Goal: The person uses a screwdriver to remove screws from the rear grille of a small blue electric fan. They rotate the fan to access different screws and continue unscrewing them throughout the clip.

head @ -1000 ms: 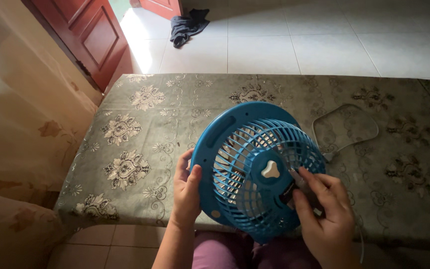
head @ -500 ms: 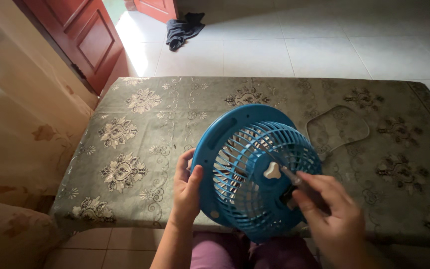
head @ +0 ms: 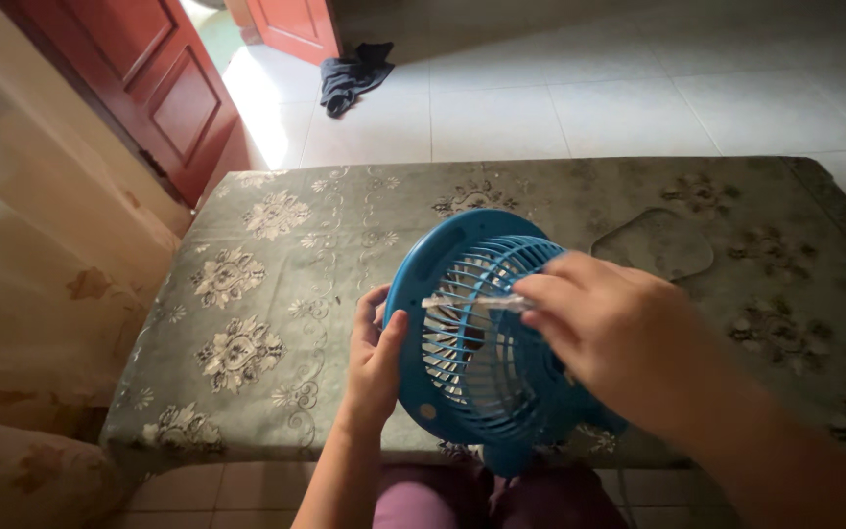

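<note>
A small blue fan point(head: 462, 343) with a domed grille stands tilted at the near edge of the table point(head: 276, 264). My left hand point(head: 376, 353) grips its round frame on the left side, thumb on the front rim. My right hand point(head: 604, 328) reaches across the grille and holds a slim screwdriver point(head: 472, 303), its shaft lying level with the tip pointing left toward the grille's left rim. The hand hides the grille's centre and right half.
A patterned grey-green cloth covers the table. A thin white cable point(head: 658, 240) loops on it behind the fan. A dark cloth point(head: 352, 73) lies on the tiled floor near a red door point(head: 149, 88). A curtain point(head: 22, 255) hangs at the left.
My right hand has lifted from the fan's lower right and swung up and left across the grille, turning the screwdriver so its tip points left. The left hand keeps its grip.
</note>
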